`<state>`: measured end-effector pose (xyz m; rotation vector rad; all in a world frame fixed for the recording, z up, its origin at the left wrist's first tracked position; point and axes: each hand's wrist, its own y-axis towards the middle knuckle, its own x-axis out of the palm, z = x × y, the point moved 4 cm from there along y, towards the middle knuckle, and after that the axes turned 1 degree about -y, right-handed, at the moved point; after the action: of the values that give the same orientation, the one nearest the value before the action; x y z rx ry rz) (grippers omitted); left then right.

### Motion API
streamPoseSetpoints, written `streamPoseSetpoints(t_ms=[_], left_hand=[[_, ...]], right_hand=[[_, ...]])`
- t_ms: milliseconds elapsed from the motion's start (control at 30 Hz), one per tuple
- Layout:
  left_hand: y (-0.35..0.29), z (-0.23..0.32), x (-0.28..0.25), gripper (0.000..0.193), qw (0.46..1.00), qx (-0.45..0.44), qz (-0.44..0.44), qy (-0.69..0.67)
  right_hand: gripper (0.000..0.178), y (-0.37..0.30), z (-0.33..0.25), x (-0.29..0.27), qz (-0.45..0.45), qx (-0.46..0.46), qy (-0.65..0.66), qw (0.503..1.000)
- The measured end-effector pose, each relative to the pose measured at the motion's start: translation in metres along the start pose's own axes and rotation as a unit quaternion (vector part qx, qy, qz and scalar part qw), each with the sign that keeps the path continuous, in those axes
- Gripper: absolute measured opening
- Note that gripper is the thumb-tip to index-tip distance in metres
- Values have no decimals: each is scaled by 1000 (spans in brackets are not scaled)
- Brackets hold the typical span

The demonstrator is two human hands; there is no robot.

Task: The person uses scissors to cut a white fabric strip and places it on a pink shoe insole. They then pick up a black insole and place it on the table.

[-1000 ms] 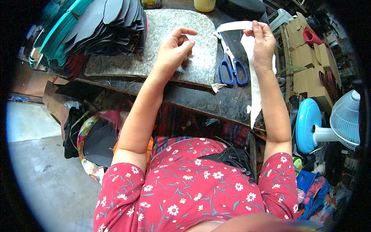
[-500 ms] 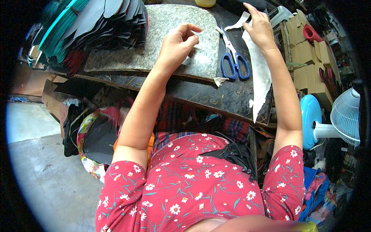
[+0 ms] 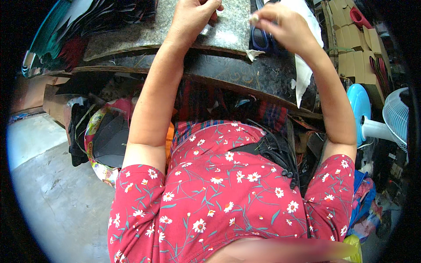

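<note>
My left hand (image 3: 193,19) is over the grey speckled board (image 3: 234,33), its fingers curled in and partly cut off by the upper edge. A small pale, shiny thing (image 3: 205,30) shows just below those fingers; whether they hold it is unclear. Blurred by motion, my right hand (image 3: 287,27) has thumb and fingers pinched together, with a tiny pale spot at the tips. Beneath it the scissors' blue handles (image 3: 259,40) lie on the dark table, the blades mostly hidden. Beside the right forearm, a long white piece of sheet material (image 3: 303,79) hangs toward the table's front edge.
Stacks of dark cut sheets (image 3: 114,19) and teal sheets (image 3: 50,37) stand at the left. A white scrap (image 3: 253,54) lies at the board's corner. Cardboard boxes (image 3: 351,44) and a fan (image 3: 397,118) with a blue base (image 3: 358,109) are at the right.
The whole view has shifted, so the table sits higher in it. My right hand has moved left from the white piece to above the scissors and closed into a pinch. My left hand remains curled over the board.
</note>
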<state>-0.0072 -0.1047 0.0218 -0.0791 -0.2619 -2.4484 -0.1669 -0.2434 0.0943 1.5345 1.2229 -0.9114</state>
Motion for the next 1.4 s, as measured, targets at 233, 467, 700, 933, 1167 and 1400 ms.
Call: streamPoseSetpoints(t_ms=[233, 467, 700, 933, 1167, 1400], left_hand=[[-2, 3, 1, 19, 1000, -3, -1, 19], [-1, 4, 2, 19, 1000, 4, 3, 24], [1, 1, 3, 17, 998, 38, -1, 41], [-11, 29, 7, 16, 980, 146, 64, 117], [-121, 56, 30, 23, 832, 450, 43, 321], [-195, -3, 11, 25, 870, 312, -16, 382]], right_hand=[[31, -65, -76, 20, 127, -130, -260, 948], [15, -69, -74, 18, 149, -125, -270, 943], [10, -70, -53, 6, 70, -70, -119, 988], [15, -117, -38, -54, -7, -50, -185, 982], [13, -143, -52, -15, 46, -38, -342, 938], [16, -140, -16, -13, 74, 92, 40, 992]])
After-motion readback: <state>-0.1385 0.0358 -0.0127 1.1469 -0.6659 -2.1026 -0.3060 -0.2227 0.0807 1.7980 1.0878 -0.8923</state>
